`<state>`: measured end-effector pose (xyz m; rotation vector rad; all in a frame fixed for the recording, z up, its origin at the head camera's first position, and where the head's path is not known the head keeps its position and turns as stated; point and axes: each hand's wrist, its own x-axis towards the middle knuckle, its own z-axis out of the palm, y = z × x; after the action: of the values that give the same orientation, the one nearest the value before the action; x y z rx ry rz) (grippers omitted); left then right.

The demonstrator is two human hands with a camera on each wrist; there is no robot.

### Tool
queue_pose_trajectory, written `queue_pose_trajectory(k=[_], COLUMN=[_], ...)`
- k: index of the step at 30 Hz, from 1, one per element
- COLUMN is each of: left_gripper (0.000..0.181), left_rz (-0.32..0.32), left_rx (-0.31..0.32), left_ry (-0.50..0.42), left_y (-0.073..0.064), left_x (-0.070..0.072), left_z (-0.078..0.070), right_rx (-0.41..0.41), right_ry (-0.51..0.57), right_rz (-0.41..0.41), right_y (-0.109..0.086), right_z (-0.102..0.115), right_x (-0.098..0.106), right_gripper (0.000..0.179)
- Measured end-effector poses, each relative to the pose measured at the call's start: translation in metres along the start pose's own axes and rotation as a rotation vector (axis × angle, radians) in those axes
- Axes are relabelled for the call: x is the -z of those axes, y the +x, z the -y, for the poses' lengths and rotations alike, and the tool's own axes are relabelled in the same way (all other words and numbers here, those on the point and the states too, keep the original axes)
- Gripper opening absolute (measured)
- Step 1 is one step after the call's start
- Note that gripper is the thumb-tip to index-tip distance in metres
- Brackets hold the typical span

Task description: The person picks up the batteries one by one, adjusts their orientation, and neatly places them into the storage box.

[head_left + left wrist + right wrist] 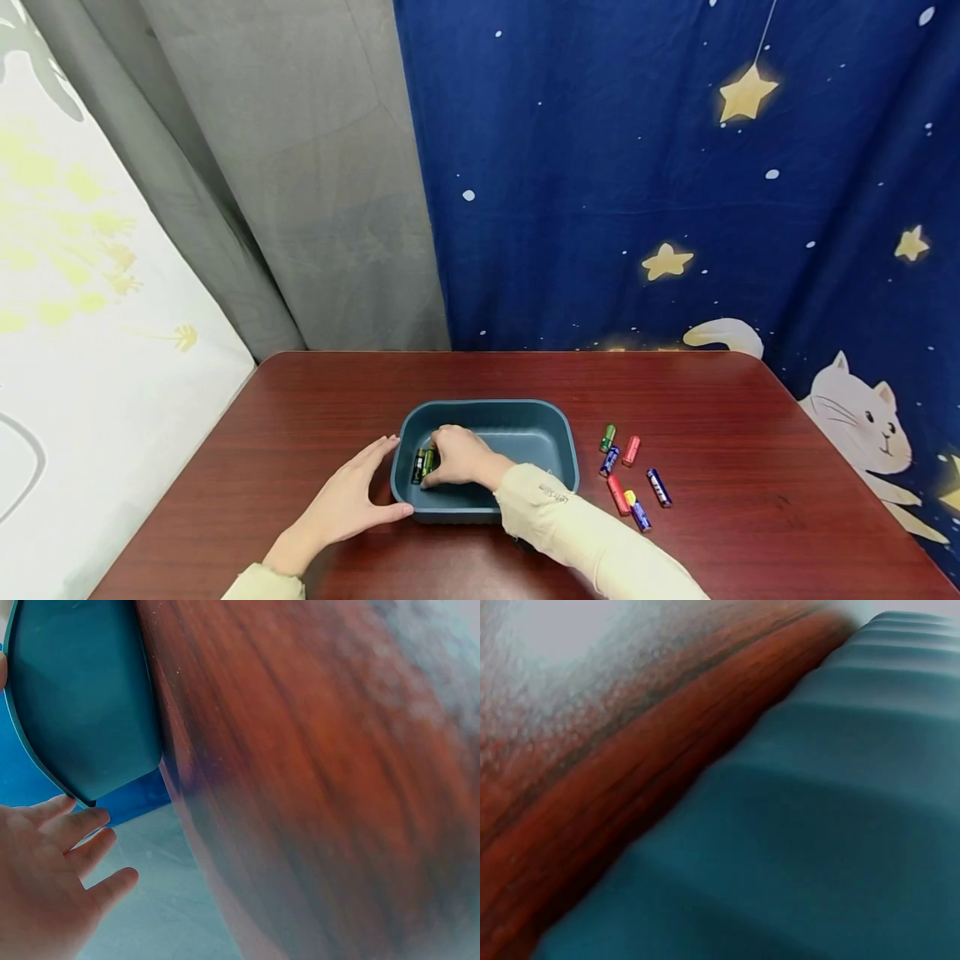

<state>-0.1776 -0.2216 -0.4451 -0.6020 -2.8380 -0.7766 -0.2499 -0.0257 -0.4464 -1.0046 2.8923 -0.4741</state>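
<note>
A teal rectangular bin [525,500] stands on the table. Inside its left end, my right hand [461,457] reaches down and pinches a green battery [428,462] between thumb and fingers. A dark battery [417,467] stands right beside it. My left hand [348,496] is at the bin's left side, fingers extended, fingertips at the left rim and thumb at the near corner. In the left wrist view, the left hand [52,862] has its spread fingers by the bin's rim [45,771]. Only the bin's outer wall [795,847] and the table fill the right wrist view.
Right of the bin, several loose batteries lie on the brown table [337,400]: a green one [607,437], a pink one [632,451], a red one [618,495], and blue ones, including a dark blue one [659,487]. Curtains [540,208] hang behind the table.
</note>
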Motion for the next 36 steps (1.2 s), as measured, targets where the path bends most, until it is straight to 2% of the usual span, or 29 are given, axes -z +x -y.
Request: queue_pose_trajectory(k=[11, 22, 29, 36], left_gripper=[0.088, 0.090, 0.090, 0.089], left_rz=[0.000, 0.025, 0.019, 0.005], left_rx=[0.006, 0.028, 0.033, 0.017], left_ry=[0.008, -0.004, 0.004, 0.006], left_y=[-0.001, 0.000, 0.000, 0.000], left_x=[-0.001, -0.001, -0.001, 0.000], left_z=[0.001, 0.001, 0.000, 0.000], right_rx=[0.000, 0.018, 0.025, 0.061], right_ry=[0.066, 0.181, 0.280, 0.352], right_rz=[-0.011, -0.053, -0.065, -0.145], right_y=[-0.001, -0.012, -0.032, -0.065], right_z=[0.000, -0.009, -0.021, -0.043], right_x=[0.000, 0.018, 0.040, 0.064], right_gripper=[0.047, 0.053, 0.055, 0.052])
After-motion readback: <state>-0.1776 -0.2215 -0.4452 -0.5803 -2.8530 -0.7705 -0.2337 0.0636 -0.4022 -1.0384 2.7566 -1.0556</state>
